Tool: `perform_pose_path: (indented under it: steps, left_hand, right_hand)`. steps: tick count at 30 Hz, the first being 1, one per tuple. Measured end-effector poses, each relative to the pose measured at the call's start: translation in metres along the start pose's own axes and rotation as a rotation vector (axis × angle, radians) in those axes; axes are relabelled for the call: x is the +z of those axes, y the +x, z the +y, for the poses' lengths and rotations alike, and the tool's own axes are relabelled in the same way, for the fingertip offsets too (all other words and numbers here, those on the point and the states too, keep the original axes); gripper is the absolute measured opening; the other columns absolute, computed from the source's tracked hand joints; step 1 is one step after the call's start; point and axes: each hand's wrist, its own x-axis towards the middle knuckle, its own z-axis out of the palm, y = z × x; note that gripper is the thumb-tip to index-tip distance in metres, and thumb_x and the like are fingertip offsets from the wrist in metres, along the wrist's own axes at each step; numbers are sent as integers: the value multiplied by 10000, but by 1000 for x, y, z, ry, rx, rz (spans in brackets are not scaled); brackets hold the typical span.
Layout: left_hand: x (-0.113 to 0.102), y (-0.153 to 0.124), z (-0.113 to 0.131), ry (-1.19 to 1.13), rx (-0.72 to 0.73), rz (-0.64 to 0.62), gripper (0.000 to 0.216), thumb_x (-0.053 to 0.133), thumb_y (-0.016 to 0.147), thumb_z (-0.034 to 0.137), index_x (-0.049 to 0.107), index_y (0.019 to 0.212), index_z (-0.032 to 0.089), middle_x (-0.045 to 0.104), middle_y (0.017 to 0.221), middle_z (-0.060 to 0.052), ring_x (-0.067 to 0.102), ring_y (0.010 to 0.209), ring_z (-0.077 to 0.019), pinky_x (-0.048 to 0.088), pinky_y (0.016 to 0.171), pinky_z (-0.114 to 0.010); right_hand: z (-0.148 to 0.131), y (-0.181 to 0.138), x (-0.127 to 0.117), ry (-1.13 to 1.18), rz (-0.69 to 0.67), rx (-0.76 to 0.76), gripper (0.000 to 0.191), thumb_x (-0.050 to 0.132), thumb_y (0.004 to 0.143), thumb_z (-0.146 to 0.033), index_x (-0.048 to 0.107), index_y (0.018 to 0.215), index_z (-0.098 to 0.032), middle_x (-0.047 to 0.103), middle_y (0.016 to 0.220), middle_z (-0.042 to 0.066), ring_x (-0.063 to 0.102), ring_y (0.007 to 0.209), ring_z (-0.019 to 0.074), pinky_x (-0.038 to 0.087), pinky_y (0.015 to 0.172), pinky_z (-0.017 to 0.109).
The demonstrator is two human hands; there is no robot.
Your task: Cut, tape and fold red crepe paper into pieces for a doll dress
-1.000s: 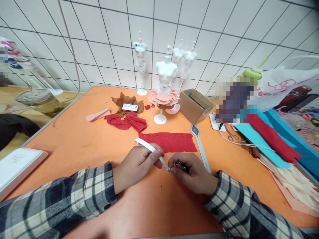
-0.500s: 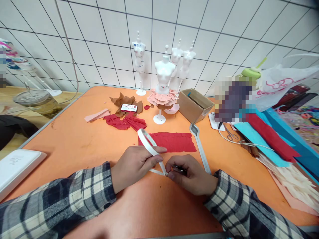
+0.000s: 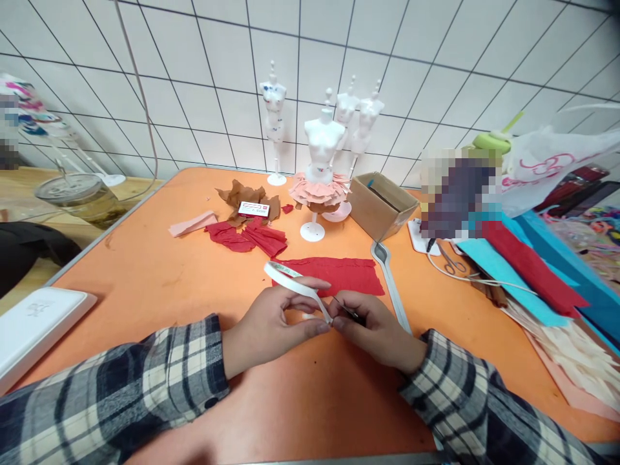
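My left hand (image 3: 271, 326) is closed round a narrow roll of white tape (image 3: 290, 284), tilted up over the table. From the roll a strip runs down to the fingertips of my right hand (image 3: 378, 332), which pinch its end close to my left thumb. A small dark metal tool (image 3: 356, 314) is tucked in my right hand; most of it is hidden by the fingers. Just beyond both hands lies a flat strip of red crepe paper (image 3: 349, 276). Behind it stands a white dress form (image 3: 324, 142) wearing a ruffled pink paper skirt (image 3: 317, 190).
Crumpled brown paper (image 3: 237, 194) and red scraps (image 3: 230, 237) lie at the back left. Near the wall stands a cardboard box (image 3: 378, 213), with a grey strap (image 3: 391, 284) in front. Scissors (image 3: 453, 263) and coloured paper (image 3: 518, 271) are at right, a white device (image 3: 46, 323) at left.
The tape roll has tipped lower and flatter in my left hand. Both hands have drawn closer at the strip's end, and the left thumb now meets the right fingertips.
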Motion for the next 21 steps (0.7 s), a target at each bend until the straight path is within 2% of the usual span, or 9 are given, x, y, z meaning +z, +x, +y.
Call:
perform_pose_path:
  steps: [3,5,11,17,21]
  left_hand:
    - [3,1,2,-11,-38,96,302,701,773,249,627,1055,170,751,861,-55,713,811,-201,561,813,-335]
    - [3,1,0,-23,-41,118,253,683,784,229,636,1027,178,752,833,-45,716,794,-195,568,810,-334]
    - [1,1,-5,19,28,203,173,707,772,213,676,941,193,733,849,-38,707,781,-185,575,762,-314]
    - [0,2,-3,-26,11,250,183,732,753,226,674,924,192,717,821,-31,692,720,-168,577,696,-286]
    - [-1,2,-1,-21,26,296,182,739,746,228,671,910,185,712,788,-24,694,699,-156,574,683,-259]
  right_hand:
    - [0,1,2,-64,16,-9,170,539,880,-305,513,765,-183,396,621,-52,345,561,95,273,524,224]
    - [1,2,2,-110,32,-3,158,537,888,-289,523,773,-181,400,614,-56,347,551,90,268,517,223]
    - [2,3,1,-226,99,24,168,539,895,-287,560,778,-168,415,602,-54,366,550,91,274,515,225]
    - [5,4,3,-256,179,71,125,578,863,-287,624,896,-176,428,603,-59,374,537,96,279,514,231]
    - [5,6,0,-291,251,123,92,583,842,-264,614,821,-179,429,593,-56,385,537,101,288,513,232]
